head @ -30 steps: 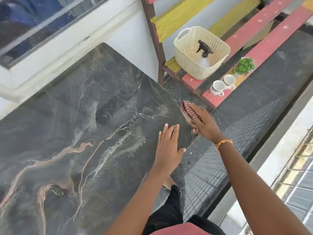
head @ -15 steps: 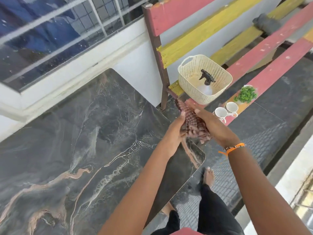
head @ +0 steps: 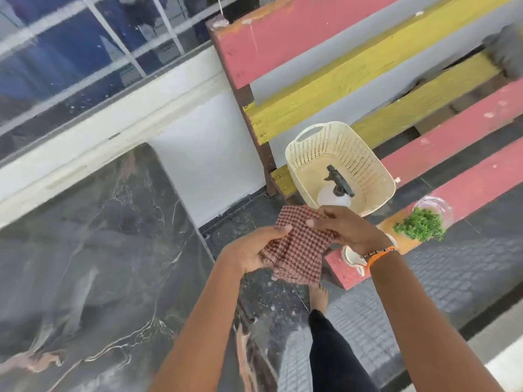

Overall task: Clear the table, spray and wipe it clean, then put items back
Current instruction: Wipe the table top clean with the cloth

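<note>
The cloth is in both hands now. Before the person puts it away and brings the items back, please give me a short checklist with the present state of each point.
1. Checked cloth held by both left hand and right hand: ok.
2. Cloth folded neatly: not ok, it hangs loose.
3. Basket has room beside the spray bottle: ok.
4. Table bare: ok.
5. Table dry: cannot tell.
6. Green plant waiting on the bench: ok.

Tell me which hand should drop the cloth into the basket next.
Right, probably. The right hand grips the checked cloth at its far edge, just short of the cream basket holding the spray bottle. The left hand holds the near side, farther from it.
</note>
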Tool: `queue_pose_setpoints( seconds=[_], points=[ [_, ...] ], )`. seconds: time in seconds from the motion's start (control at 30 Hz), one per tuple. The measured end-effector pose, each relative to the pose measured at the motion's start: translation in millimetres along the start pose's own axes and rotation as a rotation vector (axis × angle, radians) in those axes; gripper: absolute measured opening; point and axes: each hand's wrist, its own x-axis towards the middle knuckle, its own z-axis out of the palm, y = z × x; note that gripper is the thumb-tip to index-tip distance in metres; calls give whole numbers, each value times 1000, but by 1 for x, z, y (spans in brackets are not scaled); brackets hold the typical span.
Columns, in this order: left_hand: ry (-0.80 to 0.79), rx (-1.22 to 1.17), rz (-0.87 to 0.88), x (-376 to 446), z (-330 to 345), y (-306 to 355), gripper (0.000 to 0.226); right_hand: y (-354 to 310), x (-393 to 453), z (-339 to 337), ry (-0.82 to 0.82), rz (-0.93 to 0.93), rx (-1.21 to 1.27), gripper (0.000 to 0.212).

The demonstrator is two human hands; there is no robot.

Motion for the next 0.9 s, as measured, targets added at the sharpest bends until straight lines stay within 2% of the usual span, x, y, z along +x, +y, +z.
queue_pose_setpoints(
  seconds=[0.07,0.17,0.27,0.33,0.4,0.47,0.57,0.63,0.8,0.9],
  points=[
    [65,5,-86,22,6,11,42,-11,7,-25,40,0,-31,14],
    [155,-66,-59,55,14,21,39,-33,22,-51,112,-2,75,8],
    [170,-349,123,85,22,42,44,-63,44,-74,151,-48,313,15],
    [143,-507,274,101,26,63,48,-81,60,-85,175,-89,478,11],
    [129,-559,375,116,31,86,38,-92,78,-93,206,-126,573,5],
    [199,-452,391,137,33,106,27,-97,103,-103,248,-133,539,18],
    [356,-256,308,160,37,122,48,-92,126,-114,354,-102,344,30],
    [447,-153,235,175,36,126,53,-84,140,-122,386,-89,238,36],
    [468,-84,133,208,38,123,54,-62,165,-137,462,-143,43,45],
    [500,-51,111,223,37,119,53,-51,179,-145,447,-133,-42,52]
  ],
)
